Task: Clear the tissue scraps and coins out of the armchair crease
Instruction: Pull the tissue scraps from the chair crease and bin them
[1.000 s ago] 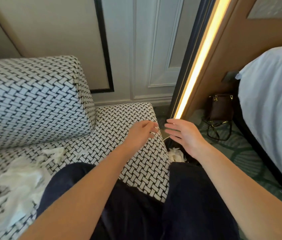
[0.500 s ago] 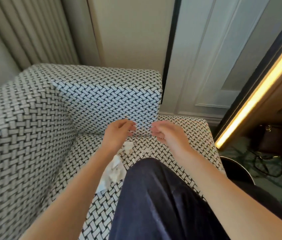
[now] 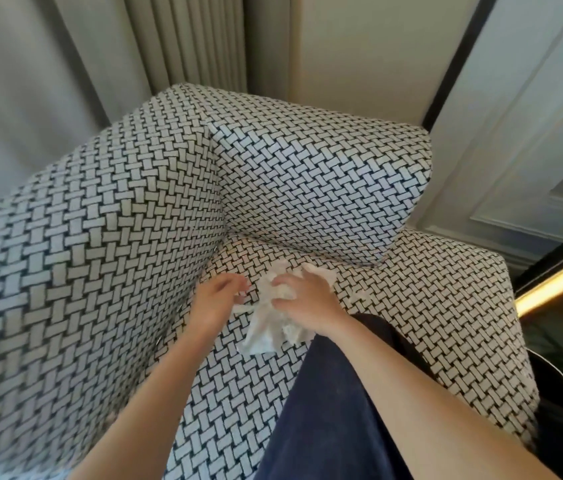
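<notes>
A black-and-white woven armchair fills the view, with its seat running to the right. A bunch of white tissue scraps lies on the seat near the inner corner crease. My right hand grips the top of that bunch, its fingers curled into the tissue. My left hand lies just left of the scraps, close to the armrest wall, fingers bent, holding nothing that I can see. One small tissue scrap lies apart to the right. No coins show.
My knee in dark blue trousers rests on the seat below the hands. Grey curtains hang behind the chair. A panelled wall and a lit strip stand at the right, with a dark round object beside the seat.
The view swung left from the seat's right end to the armchair's inner corner. Both hands moved to the tissue pile, and my right hand has taken hold of the scraps.
</notes>
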`<action>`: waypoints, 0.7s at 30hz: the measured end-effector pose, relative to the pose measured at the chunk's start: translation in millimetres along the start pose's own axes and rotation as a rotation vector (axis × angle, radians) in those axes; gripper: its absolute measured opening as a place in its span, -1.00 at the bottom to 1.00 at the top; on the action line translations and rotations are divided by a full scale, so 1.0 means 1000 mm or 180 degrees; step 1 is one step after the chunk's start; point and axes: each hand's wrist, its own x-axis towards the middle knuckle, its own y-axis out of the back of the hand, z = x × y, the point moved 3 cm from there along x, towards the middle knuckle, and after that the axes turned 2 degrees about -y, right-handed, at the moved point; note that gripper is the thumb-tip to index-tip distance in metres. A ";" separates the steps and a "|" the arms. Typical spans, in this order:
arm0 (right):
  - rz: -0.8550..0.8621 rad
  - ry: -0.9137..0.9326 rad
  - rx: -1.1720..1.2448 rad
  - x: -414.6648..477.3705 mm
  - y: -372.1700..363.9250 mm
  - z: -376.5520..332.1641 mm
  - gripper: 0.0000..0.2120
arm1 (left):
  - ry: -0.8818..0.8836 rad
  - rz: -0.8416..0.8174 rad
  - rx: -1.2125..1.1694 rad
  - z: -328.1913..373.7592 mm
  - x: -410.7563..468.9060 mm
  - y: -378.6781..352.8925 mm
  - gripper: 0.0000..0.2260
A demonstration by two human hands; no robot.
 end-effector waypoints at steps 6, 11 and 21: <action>-0.0786 0.0036 -0.1423 0.003 -0.020 0.002 -0.44 | 0.0106 0.0115 0.0044 -0.034 -0.014 -0.001 -0.83; -0.0365 0.0251 -0.0818 -0.002 -0.011 -0.004 -0.63 | -0.0059 0.0272 0.0341 -0.056 -0.030 -0.002 -0.85; 0.1102 0.0348 0.1806 -0.023 0.021 -0.001 -0.86 | -0.0222 0.0324 0.1609 -0.068 -0.033 -0.034 -0.41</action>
